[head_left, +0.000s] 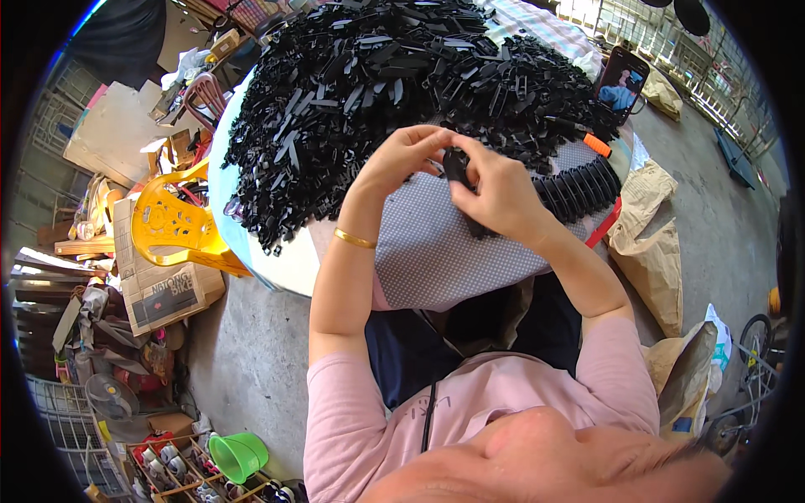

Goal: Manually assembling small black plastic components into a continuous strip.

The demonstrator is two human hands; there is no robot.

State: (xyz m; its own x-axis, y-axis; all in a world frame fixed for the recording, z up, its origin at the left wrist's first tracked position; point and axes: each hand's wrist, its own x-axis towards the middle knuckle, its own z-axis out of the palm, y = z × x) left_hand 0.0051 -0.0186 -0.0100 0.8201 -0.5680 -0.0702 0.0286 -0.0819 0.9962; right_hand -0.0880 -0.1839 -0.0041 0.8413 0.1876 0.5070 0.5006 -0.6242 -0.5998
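Both of my hands are raised over the near edge of a heaped table. In my right hand (pixel 501 189) a long, dark black plastic piece (pixel 457 168) is gripped between thumb and fingers. My left hand (pixel 409 161) comes in at the piece's upper end, its thumb and fingers pinched together and meeting the right fingertips; what they hold is hidden. Below the hands lies a grey dotted cloth (pixel 419 251). A row of assembled black plastic pieces (pixel 579 191) stands beside my right hand. Beyond spreads a big pile of loose black plastic parts (pixel 360 92).
An orange-handled tool (pixel 597 145) rests behind the row. A phone (pixel 622 84) stands upright at the table's right. Brown paper sacks (pixel 650 243) sit on the floor at right. To the left are a yellow plastic chair (pixel 180 214), a cardboard box (pixel 163 293) and a green bucket (pixel 239 457).
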